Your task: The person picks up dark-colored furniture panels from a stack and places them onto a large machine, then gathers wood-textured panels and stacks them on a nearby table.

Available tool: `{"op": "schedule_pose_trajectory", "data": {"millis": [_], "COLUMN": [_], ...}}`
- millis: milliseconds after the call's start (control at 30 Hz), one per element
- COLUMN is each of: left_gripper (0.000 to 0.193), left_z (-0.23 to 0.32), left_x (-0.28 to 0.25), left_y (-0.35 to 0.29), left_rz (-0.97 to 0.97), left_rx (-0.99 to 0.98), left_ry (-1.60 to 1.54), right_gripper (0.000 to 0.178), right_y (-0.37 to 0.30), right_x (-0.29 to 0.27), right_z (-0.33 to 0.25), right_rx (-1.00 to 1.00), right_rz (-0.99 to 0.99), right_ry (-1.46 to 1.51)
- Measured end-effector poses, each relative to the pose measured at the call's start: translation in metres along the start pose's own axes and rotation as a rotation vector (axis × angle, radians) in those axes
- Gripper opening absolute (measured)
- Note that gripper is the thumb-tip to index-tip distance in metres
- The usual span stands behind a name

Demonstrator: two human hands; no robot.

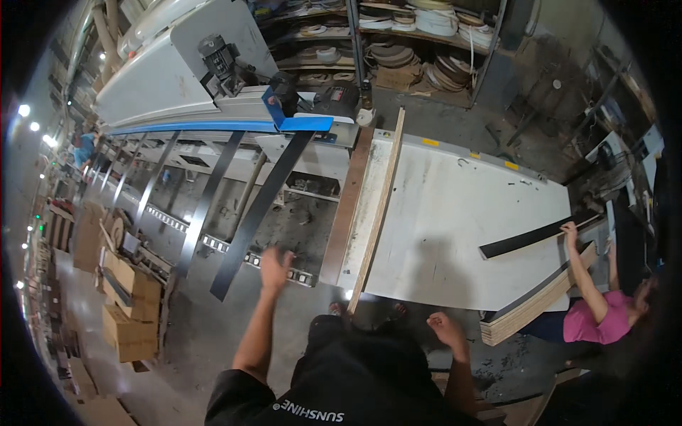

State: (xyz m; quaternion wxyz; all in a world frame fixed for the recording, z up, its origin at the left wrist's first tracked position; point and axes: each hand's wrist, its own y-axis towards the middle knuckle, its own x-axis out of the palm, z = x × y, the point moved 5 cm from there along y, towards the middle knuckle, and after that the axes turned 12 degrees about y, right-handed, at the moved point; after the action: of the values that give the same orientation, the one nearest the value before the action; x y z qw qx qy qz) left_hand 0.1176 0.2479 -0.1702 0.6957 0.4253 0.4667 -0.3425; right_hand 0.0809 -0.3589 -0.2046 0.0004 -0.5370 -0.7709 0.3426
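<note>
My left hand (275,270) is raised over the gap beside the machine, its fingers apart and nothing in them. It is near the end of a long dark board strip (259,213), which slants out from under the machine's blue guide rail (213,128); hand and strip do not touch. My right hand (447,329) hangs off the near edge of the white table (462,213), loosely curled, with nothing visible in it. A narrow raw-edged strip (380,213) lies across the table's left part, its near end just in front of me.
At the right, a co-worker in a pink shirt (604,316) has a hand on a black strip (533,236). A stack of strips (536,298) lies at the table's near right corner. More strips (209,206) cross the machine's supports. Cardboard boxes (135,330) stand left; shelves hold edging rolls (433,21).
</note>
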Motion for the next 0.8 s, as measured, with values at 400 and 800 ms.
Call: {"op": "schedule_pose_trajectory", "data": {"millis": [400,800], "left_gripper": [0.087,0.051], "left_z": [-0.152,0.076], "left_x": [0.06,0.105], "left_y": [0.143,0.12], "left_rz": [-0.441,-0.263], "left_rx": [-0.269,-0.033], "left_ry": [0.044,-0.358], "right_gripper": [0.07,0.078], "right_y": [0.047,0.026], "right_x": [0.152,0.195], "right_z": [-0.08,-0.09], "right_rx": [0.043,-0.099], "right_rz": [-0.115,-0.003], "right_ry": [0.327,0.139]}}
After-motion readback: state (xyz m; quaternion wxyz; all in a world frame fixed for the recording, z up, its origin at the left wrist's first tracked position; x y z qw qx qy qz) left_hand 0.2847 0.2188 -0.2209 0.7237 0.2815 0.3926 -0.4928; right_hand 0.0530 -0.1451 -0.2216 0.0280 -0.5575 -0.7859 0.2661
